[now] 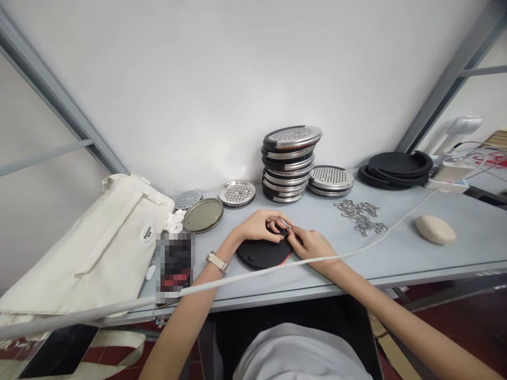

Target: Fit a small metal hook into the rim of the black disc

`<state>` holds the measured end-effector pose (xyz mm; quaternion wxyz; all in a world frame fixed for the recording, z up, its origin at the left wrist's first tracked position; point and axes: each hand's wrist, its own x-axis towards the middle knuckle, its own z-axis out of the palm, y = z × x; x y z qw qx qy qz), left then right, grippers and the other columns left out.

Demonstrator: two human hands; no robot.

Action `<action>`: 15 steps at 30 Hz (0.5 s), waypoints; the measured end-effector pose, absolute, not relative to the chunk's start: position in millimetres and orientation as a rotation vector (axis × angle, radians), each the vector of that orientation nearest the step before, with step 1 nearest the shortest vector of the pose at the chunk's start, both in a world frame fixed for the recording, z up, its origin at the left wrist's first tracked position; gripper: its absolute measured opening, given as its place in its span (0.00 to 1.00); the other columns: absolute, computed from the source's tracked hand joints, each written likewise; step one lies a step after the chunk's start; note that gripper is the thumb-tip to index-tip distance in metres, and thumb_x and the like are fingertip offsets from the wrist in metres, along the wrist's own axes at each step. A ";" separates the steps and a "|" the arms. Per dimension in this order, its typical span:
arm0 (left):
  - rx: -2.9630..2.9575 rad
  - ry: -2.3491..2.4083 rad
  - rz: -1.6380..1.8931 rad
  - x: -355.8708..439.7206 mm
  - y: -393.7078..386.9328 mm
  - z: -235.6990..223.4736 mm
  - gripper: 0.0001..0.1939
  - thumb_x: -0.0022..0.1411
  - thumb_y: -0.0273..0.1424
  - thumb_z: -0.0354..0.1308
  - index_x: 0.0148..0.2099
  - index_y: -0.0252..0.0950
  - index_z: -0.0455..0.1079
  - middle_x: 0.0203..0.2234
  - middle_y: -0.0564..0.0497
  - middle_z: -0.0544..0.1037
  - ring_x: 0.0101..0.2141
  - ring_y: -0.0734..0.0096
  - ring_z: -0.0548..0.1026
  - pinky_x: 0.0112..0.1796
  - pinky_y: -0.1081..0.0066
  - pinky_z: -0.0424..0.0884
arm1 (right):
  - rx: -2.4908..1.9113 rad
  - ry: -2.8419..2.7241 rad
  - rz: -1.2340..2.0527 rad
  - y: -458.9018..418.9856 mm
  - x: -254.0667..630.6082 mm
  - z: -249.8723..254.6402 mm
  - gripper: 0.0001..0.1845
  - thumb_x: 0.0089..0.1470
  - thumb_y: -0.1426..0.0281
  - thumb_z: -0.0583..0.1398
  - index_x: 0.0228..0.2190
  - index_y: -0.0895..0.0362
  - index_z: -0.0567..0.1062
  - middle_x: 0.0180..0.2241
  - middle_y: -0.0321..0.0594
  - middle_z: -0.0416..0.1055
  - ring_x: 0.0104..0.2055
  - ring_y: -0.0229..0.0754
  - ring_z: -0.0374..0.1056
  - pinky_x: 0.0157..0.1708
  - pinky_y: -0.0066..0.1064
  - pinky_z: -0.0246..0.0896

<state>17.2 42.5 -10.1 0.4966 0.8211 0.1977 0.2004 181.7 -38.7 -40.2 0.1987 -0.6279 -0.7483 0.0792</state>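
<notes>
A round black disc (257, 254) with a thin reddish-gold edge at its lower right lies on the grey table in front of me. My left hand (263, 226) curls over its far side, fingers bent and closed at the rim. My right hand (311, 244) pinches at the same spot from the right, thumb and fingers pressed together. A small light bit shows between the fingertips; what it is I cannot make out. To the right lies a loose pile of metal clips (358, 215). Behind the hands rises a tall stack of perforated metal discs with black rims (289, 163).
More perforated discs (331, 178) and black round covers (398, 168) stand at the back right. Olive discs (203, 215), a phone (174, 266) and a cream tote bag (91, 248) are left. A white cable (245, 275) crosses in front; a beige oval object (435, 229) lies right.
</notes>
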 end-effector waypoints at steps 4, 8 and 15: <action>1.977 0.480 0.486 17.4 41.4 -8.5 0.22 0.43 0.23 0.59 0.45 0.31 0.68 0.34 0.46 0.75 0.33 0.75 0.72 0.36 0.76 0.68 | -1.751 -2.076 0.245 -39.2 181.9 -40.8 0.18 0.56 0.63 0.44 0.29 0.56 0.69 0.24 0.40 0.72 0.25 0.38 0.67 0.24 0.26 0.46; 1.975 0.483 0.490 17.6 40.7 -8.2 0.23 0.43 0.23 0.59 0.45 0.31 0.68 0.33 0.47 0.75 0.33 0.76 0.72 0.36 0.76 0.68 | -1.749 -2.060 0.235 -39.5 181.8 -41.7 0.18 0.56 0.63 0.43 0.29 0.56 0.70 0.23 0.40 0.72 0.24 0.38 0.67 0.24 0.26 0.46; 1.960 0.473 0.495 17.5 40.7 -8.3 0.23 0.42 0.23 0.59 0.45 0.31 0.68 0.33 0.47 0.75 0.32 0.76 0.72 0.35 0.75 0.68 | -1.754 -2.051 0.202 -39.1 181.2 -41.9 0.19 0.56 0.63 0.43 0.29 0.56 0.70 0.22 0.40 0.71 0.23 0.37 0.66 0.23 0.27 0.45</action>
